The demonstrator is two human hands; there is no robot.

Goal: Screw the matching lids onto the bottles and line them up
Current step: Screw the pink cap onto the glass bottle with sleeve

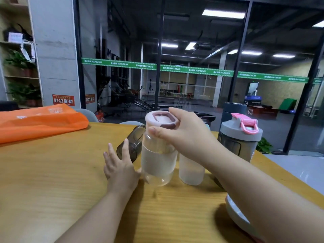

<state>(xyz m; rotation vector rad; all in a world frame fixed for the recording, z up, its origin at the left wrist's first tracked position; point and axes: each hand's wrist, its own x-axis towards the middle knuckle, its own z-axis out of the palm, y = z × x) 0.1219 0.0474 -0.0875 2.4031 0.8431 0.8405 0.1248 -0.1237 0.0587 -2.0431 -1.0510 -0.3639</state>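
Wide bare wood on the table (52,172) to the left and toward the viewer, plenty of room there, with only the orange bag (40,121) lying near the far left edge. On the right it is crowded: the table's right edge runs close behind the grey shaker bottle (236,144) with its pink-handled lid, a dark bottle (234,109) stands behind that, and a white round object (235,214) at the near right is half hidden under the forearm and cut off, so what it is stays unclear. Centre stage, the clear bottle (158,158) stands near the middle of the table, long axis upright but tipped slightly, top leaning left, pink lid (160,120) seated on its mouth. The right hand (182,135) curls over that lid, thumb on the near rim and fingers round the far side. The left hand (121,165) is down at the base, fingers mostly straight, pressing against the bottle's lower left side. Behind it a smoky dark cup (130,144) lies on its side, open end facing the camera, partly covered by the left fingers. A frosted white bottle (191,171) stands just right of the clear one, its top hidden by the right wrist.
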